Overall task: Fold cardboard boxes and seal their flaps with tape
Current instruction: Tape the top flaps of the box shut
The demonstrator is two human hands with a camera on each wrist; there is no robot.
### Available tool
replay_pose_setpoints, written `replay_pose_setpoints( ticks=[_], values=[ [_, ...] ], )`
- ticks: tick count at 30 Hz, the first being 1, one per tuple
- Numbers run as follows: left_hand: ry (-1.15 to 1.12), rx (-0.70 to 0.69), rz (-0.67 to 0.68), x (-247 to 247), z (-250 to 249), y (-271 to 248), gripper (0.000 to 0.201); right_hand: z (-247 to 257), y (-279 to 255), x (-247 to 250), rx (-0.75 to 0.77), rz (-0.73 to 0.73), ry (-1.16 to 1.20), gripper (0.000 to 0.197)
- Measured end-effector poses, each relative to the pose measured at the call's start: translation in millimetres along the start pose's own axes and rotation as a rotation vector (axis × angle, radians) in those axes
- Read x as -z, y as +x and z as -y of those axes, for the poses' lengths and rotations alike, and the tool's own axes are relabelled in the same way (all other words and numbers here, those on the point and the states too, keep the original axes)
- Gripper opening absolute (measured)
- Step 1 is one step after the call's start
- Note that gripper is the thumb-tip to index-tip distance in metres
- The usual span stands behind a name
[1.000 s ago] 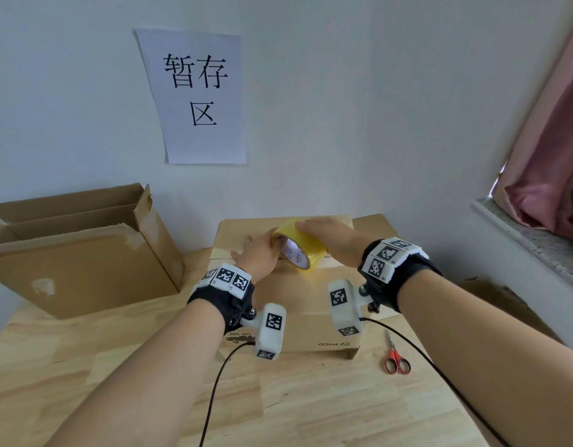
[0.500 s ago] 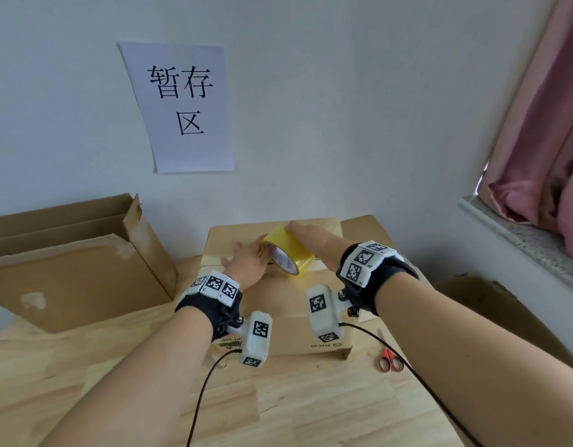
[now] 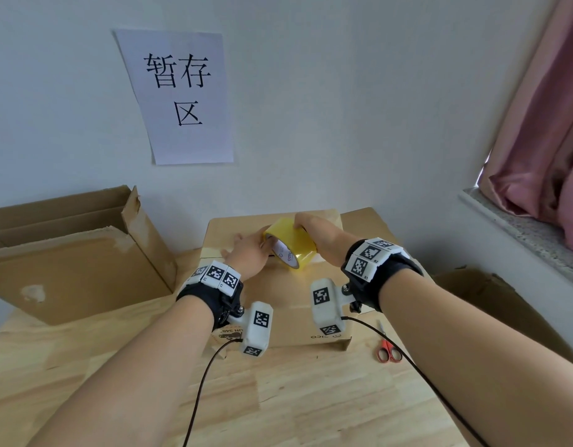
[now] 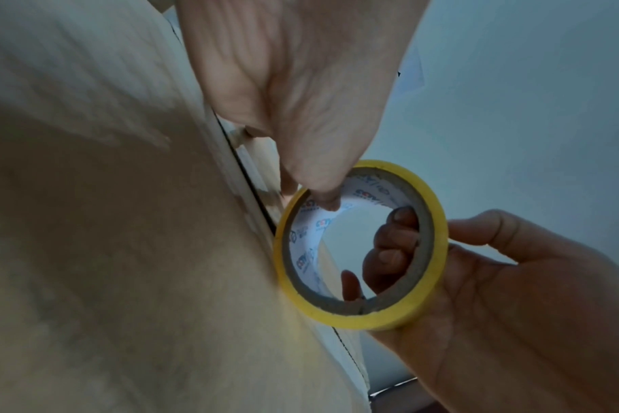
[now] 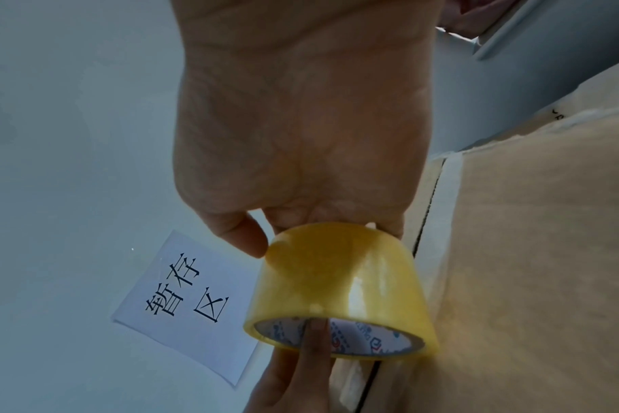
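A closed cardboard box (image 3: 278, 295) stands on the wooden table (image 3: 278, 398), its top seam (image 5: 428, 201) running away from me. A yellow tape roll (image 3: 290, 248) stands on edge on the box top by that seam. My right hand (image 3: 306, 225) grips the roll from above, fingers curled into its core, as the left wrist view (image 4: 477, 265) shows. My left hand (image 3: 252, 250) lies to the roll's left with fingers on the box top. Its thumb tip (image 4: 327, 198) touches the inside of the core.
Red-handled scissors (image 3: 388, 350) lie on the table right of the box. A larger open box (image 3: 69, 262) stands at the left, against the wall. More cardboard (image 3: 362, 221) lies behind the box, and some (image 3: 488, 295) beyond the table's right edge. A windowsill (image 3: 520, 233) and pink curtain (image 3: 543, 140) are at right.
Both hands stay on the roll at the box top; the roll has shifted only slightly. The head view has swung a little.
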State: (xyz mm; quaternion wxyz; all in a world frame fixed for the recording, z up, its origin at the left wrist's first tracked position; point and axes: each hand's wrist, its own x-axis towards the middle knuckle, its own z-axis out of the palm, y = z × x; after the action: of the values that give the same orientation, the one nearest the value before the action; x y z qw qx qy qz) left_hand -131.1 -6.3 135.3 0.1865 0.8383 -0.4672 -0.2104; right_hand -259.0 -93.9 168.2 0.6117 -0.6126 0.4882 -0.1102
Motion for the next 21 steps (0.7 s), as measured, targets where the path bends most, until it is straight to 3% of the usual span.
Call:
replay_pose_setpoints(
  ticks=[4,10,13,14,17,21],
  values=[
    [-0.006,0.007,0.005,1,-1,-1,0.041,-4,18,0,0.009,-0.064,0.025,0.047],
    [0.003,0.017,-0.004,1,-4,-2,0.041,-2,15,3,0.057,-0.056,0.056,0.033],
    [-0.001,0.028,-0.008,0,-2,-1,0.041,1,-5,1,0.046,-0.009,0.017,0.016],
    [0.002,0.033,-0.010,-1,-2,0,0.041,1,-10,0,0.045,0.013,0.023,0.018],
    [-0.004,0.042,-0.015,-1,-3,0,0.042,1,-12,0,0.065,0.006,0.022,0.065],
    [-0.005,0.045,-0.017,0,-2,-1,0.042,2,-9,0,0.067,-0.056,-0.025,0.048]
  ],
)
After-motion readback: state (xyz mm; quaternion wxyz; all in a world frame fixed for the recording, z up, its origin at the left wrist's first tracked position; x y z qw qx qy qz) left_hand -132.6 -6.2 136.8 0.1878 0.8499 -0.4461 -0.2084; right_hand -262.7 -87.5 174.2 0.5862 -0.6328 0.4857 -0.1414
